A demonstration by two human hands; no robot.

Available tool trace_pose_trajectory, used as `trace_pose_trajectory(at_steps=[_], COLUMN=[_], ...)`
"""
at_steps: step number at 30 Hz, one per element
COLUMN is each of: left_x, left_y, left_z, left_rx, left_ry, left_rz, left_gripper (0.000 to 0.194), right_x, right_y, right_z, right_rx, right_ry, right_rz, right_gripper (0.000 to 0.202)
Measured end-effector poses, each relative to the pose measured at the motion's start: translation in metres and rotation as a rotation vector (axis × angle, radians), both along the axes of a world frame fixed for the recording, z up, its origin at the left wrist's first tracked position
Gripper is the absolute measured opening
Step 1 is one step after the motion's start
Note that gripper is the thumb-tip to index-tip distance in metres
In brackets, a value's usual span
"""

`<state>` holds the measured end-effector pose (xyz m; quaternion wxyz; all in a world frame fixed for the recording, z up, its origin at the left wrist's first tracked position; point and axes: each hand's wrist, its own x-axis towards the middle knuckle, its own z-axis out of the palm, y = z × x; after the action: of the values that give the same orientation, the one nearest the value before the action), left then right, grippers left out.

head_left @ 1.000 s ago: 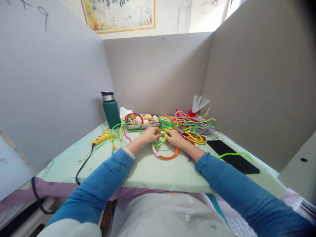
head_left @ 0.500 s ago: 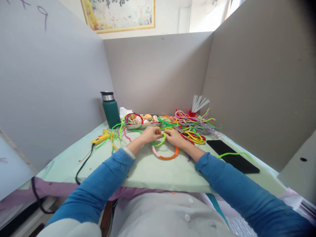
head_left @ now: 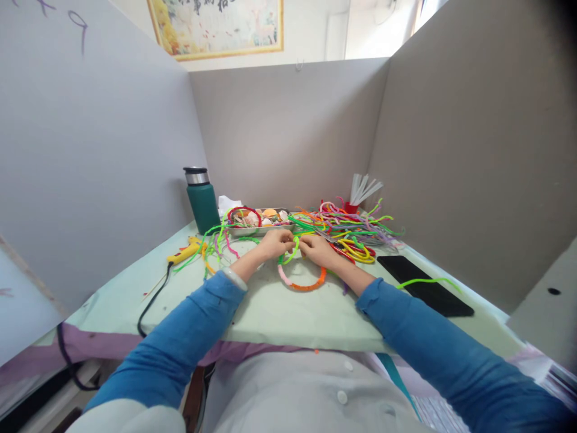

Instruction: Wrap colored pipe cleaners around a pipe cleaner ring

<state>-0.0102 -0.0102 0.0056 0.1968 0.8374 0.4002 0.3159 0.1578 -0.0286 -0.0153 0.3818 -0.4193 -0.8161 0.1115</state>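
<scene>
My left hand (head_left: 278,243) and my right hand (head_left: 314,248) meet above the middle of the table, fingers pinched close together. Between them is a bright green pipe cleaner (head_left: 294,252), bent in a curve. Both hands grip it near the far side of a ring of wrapped pipe cleaners (head_left: 308,288). Orange and pink show on the ring's near part; its far side is hidden by the hands. Whether the fingers also hold the ring itself I cannot tell.
Behind the hands stand a metal tray (head_left: 264,231) of shells and a heap of pipe cleaners (head_left: 351,222). A green bottle (head_left: 202,204) and a yellow glue gun (head_left: 184,251) are left. White sticks (head_left: 360,189) stand in a red cup; a black phone (head_left: 426,285) lies right.
The loop of the green pipe cleaner between my fingers has narrowed and swung a little left. My hands have barely shifted; the ring lies in about the same place.
</scene>
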Motion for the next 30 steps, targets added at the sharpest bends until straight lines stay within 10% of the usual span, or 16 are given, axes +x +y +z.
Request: trace_pose_trajectory(at_steps=[18,30], left_x=[-0.0009,-0.0030], left_y=[0.0083,0.0025], left_z=[-0.0083,0.0007], left_rx=[-0.101,0.128], left_ry=[-0.051,0.085], left_rz=[-0.075,-0.001], left_gripper=[0.012,0.021], right_x=[0.0007,0.0012], right_y=[0.0016,0.0037], right_z=[-0.0015,-0.0022], right_rx=[0.001,0.010], right_ry=[-0.009,-0.023], right_rz=[-0.002,-0.011], right_gripper=[0.026,0.024])
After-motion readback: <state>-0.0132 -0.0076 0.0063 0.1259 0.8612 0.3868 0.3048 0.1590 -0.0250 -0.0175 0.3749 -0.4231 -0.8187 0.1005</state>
